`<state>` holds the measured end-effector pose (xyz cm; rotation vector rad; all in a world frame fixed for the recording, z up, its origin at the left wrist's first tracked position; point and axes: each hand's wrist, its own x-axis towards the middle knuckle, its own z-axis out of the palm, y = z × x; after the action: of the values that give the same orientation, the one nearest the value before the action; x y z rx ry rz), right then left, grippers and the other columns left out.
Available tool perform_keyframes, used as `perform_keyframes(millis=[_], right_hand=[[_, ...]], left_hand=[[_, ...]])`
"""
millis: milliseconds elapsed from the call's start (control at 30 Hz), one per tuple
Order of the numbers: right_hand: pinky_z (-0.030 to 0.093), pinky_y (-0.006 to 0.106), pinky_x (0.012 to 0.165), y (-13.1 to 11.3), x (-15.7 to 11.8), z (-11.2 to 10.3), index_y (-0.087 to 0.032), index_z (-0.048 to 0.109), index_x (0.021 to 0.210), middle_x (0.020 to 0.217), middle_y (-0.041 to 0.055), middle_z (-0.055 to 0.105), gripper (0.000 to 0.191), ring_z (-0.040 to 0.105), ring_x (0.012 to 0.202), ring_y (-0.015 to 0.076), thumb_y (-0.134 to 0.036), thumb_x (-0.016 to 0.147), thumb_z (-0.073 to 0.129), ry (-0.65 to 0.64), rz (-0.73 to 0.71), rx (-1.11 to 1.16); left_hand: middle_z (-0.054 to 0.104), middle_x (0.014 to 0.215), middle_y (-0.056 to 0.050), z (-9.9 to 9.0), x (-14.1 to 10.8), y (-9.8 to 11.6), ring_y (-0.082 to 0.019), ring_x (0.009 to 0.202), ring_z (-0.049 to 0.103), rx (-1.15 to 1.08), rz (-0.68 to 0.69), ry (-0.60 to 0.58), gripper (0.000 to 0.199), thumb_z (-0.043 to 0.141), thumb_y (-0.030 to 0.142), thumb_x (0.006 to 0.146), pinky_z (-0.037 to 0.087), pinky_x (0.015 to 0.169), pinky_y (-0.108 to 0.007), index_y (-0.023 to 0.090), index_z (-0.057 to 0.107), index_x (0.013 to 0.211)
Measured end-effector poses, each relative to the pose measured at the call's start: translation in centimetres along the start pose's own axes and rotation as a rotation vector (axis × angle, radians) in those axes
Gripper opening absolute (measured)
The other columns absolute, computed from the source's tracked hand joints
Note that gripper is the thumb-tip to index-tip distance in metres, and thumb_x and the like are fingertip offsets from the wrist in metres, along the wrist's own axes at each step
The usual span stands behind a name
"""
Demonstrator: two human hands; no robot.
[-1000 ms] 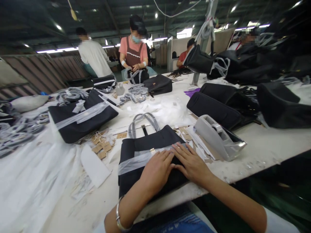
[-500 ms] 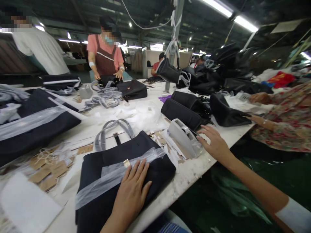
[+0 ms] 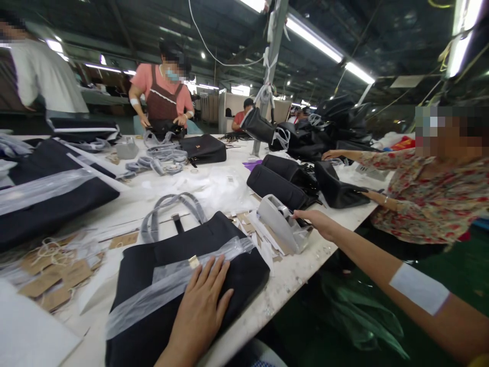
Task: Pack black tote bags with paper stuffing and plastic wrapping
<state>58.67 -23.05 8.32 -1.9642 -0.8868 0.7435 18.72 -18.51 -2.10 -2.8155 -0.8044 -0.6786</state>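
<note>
My left hand [image 3: 202, 300] lies flat on a black handbag [image 3: 145, 265], fingers spread just below its gold clasp [image 3: 194, 262]. A strip of translucent wrap crosses the bag's front, and its handles [image 3: 151, 224] are wrapped too. My right hand [image 3: 319, 223] reaches to the grey tape dispenser [image 3: 273, 219] beside the bag, its fingers drawn together at the dispenser's near right side. A small dark piece shows by those fingertips; whether it is held or part of the dispenser is unclear.
Brown paper tags [image 3: 57, 278] with strings and a white sheet [image 3: 30, 326] lie at left. Another black bag [image 3: 57, 188] stands behind them. More black bags [image 3: 277, 181] lie beyond the dispenser. A co-worker in a floral top [image 3: 420, 193] works at right, another in an apron [image 3: 164, 99] opposite.
My right hand has moved in over the dispenser and its fingers have closed together. My left hand stays on the handbag. The view has swung right; the floral-topped co-worker now reaches farther across.
</note>
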Motion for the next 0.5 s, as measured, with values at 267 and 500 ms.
perform_keyframes(millis=[267,500], right_hand=[[0.041,0.047,0.108,-2.5,-2.3,-3.1,-0.019,0.076,0.082,0.116,0.0126,0.071,0.041,0.054,0.125,0.0314,-0.057,0.067,0.078,0.061,-0.108,0.264],[0.048,0.047,0.104,-1.4,-6.3,-4.4,-0.019,0.076,0.097,0.116,0.0130,0.071,0.037,0.060,0.118,0.0306,-0.048,0.075,0.075,0.080,-0.068,0.236]], left_hand=[[0.044,0.151,-0.006,0.3,0.0,-0.1,-0.028,0.137,0.044,-0.021,-0.003,0.037,0.057,0.048,0.040,0.096,0.043,0.108,-0.050,0.021,0.039,0.148],[0.046,0.149,-0.007,0.4,-0.1,-0.2,-0.029,0.136,0.046,-0.028,0.001,0.060,0.057,0.048,0.040,0.095,0.042,0.108,-0.049,0.021,0.039,0.148]])
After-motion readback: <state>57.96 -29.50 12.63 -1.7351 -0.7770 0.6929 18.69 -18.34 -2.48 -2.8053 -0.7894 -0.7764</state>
